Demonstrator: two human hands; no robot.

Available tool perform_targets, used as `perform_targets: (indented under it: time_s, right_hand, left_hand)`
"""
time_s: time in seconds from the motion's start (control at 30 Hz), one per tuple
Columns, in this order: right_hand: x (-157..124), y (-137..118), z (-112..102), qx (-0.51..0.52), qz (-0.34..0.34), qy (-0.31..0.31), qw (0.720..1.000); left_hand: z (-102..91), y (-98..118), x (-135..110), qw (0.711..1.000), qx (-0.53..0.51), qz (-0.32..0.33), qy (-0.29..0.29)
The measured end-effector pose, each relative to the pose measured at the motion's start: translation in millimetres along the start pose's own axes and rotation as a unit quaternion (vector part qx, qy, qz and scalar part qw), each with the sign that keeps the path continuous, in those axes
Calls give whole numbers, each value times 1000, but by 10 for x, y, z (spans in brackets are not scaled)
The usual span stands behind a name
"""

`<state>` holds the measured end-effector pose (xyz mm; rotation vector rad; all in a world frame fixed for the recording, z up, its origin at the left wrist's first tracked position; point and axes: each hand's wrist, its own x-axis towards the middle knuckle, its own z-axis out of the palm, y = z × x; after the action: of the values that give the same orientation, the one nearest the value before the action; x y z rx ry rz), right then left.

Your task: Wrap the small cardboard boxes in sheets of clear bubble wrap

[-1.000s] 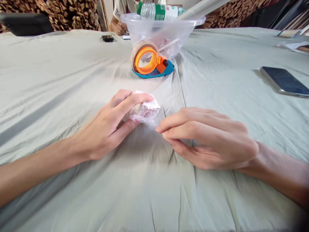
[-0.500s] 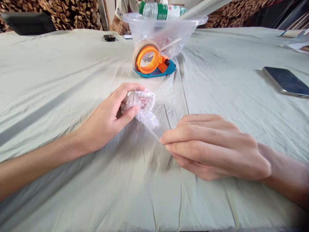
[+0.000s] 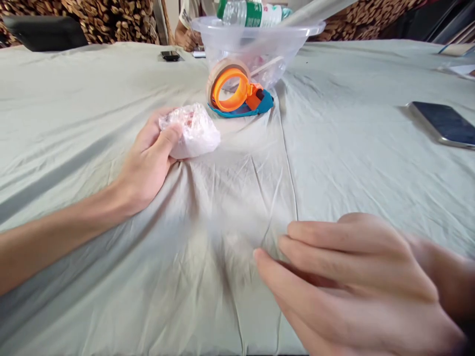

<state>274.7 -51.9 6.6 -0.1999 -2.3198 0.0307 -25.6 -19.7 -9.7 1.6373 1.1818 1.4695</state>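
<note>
My left hand (image 3: 148, 153) is closed around a bubble-wrapped bundle (image 3: 196, 133), thumb on top and fingers behind it. Reddish marks show through the clear wrap; what lies inside cannot be made out. The bundle is tilted up, close to the tablecloth. At the lower right, my right hand (image 3: 345, 282) is apart from the bundle, its fingers stretched out with a gap between them. A faint whitish blur lies just left of its fingertips, too smeared to name.
An orange and blue tape dispenser (image 3: 232, 91) stands beyond the bundle. Behind it is a clear plastic tub (image 3: 252, 44) with a green-labelled bottle (image 3: 256, 14) across its rim. Phones lie at right (image 3: 445, 123) and far left (image 3: 170, 56). Another person's hand (image 3: 189, 39) shows at the far edge.
My left hand has moved the bundle up and left and turned it. My right hand has come away from the wrap's loose end, moving down and right, and its fingers have spread.
</note>
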Motion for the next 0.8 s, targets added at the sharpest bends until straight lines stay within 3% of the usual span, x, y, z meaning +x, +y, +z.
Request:
perform_targets:
  time_s: [0.03, 0.1, 0.13, 0.17, 0.3, 0.5, 0.8]
  right_hand:
    - [-11, 8, 9, 15, -55, 36, 998]
    - [36, 116, -4, 89, -58, 76, 991]
    - [85, 196, -26, 127, -17, 17, 992]
    - [142, 277, -55, 151, 54, 5, 987]
    - [348, 430, -197, 243, 180, 19, 953]
    - [410, 175, -330, 367, 321, -47, 872]
    - [2, -112, -628, 346, 504, -69, 788]
  left_hand:
    - [-10, -13, 7, 1000, 3, -3, -2]
    - [-10, -8, 5, 999, 28, -6, -15]
    - [-1, 6, -3, 999, 39, -2, -23]
    - [12, 26, -12, 999, 43, 4, -29]
    - [71, 126, -54, 998, 49, -10, -33]
    - [114, 218, -92, 995, 100, -2, -30]
    - [144, 247, -105, 991, 128, 21, -11]
